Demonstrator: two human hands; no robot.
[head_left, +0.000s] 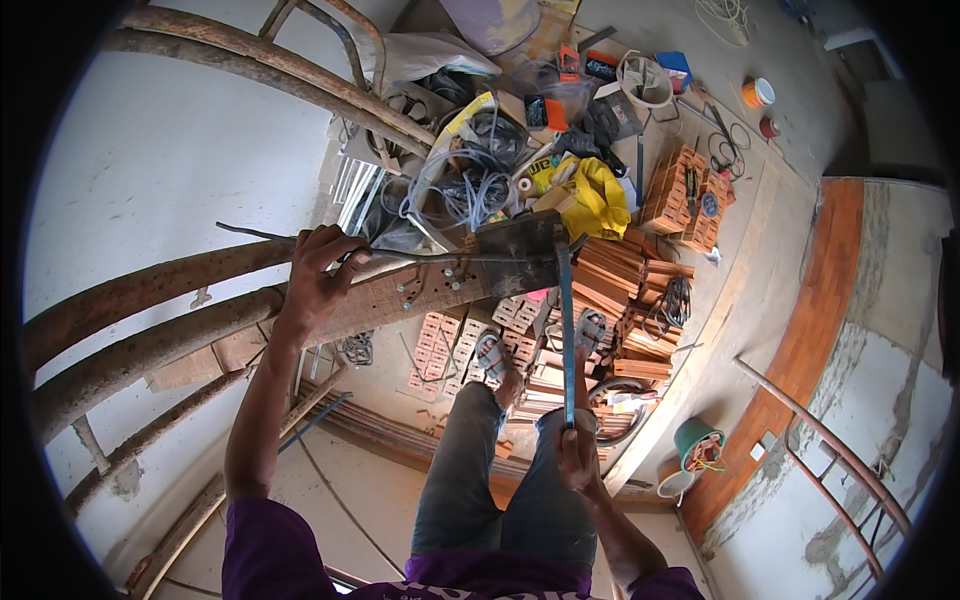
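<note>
My left hand (325, 258) is closed round a thin dark metal rod (450, 258), pressing it along the top of a wooden plank (390, 305) with bolts or pegs standing up from it. One end of the rod sticks out to the left of my hand; the other reaches a dark plate (520, 245) at the plank's far end. In my right hand (577, 455) is the lower end of a long blue bar (567, 340). The bar's upper end meets the dark plate's right edge, by the rod's tip. How the two join there I cannot make out.
Rusty scaffold pipes (150, 290) run along the left wall. Below lie stacked orange hollow bricks (610, 290), a yellow bag (595, 200), coiled clear tubing (470, 195) and a green bucket (697, 440). Another pipe frame (820, 430) leans at the right. My sandalled feet (492, 355) rest among bricks.
</note>
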